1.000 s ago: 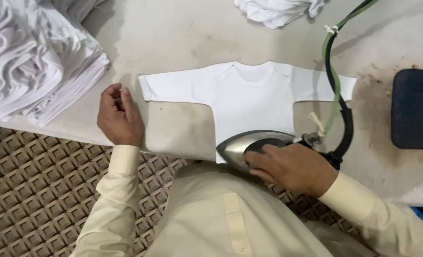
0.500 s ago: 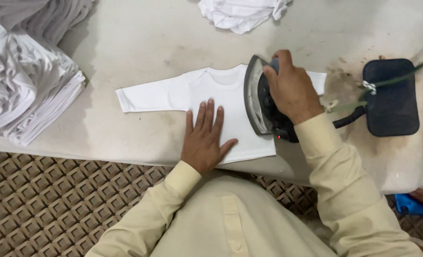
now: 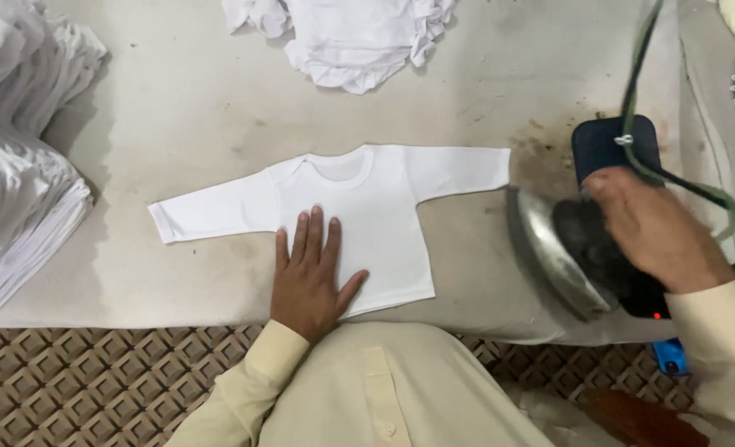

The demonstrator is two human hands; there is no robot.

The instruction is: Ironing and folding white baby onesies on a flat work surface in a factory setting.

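Small white long-sleeved cotton shirt [image 3: 359, 219] lies flat mid-table, sleeves spread. Left hand [image 3: 309, 277] pressed open-palmed on lower front, gripping nothing. Right hand [image 3: 653, 232] closed around dark-handled steel iron [image 3: 582, 252], just right of shirt. Fabric likely light, soft, shifts easily; pin flat by hem.

Small white long-sleeved shirt [image 3: 367, 223] spread flat, and a steam iron [image 3: 578, 252] lifted off to its right.

The shirt lies face up on the stained pale surface [image 3: 177, 108], neck opening toward the far edge, both sleeves stretched straight out to either side, hem near the front edge. The left hand [image 3: 309, 277] presses flat on its lower left part, fingers spread. The iron, dark-bodied with a shiny metal soleplate, is tilted so the plate faces the shirt, just clear of the right sleeve cuff; the right hand [image 3: 657, 232] has its grip around the handle.
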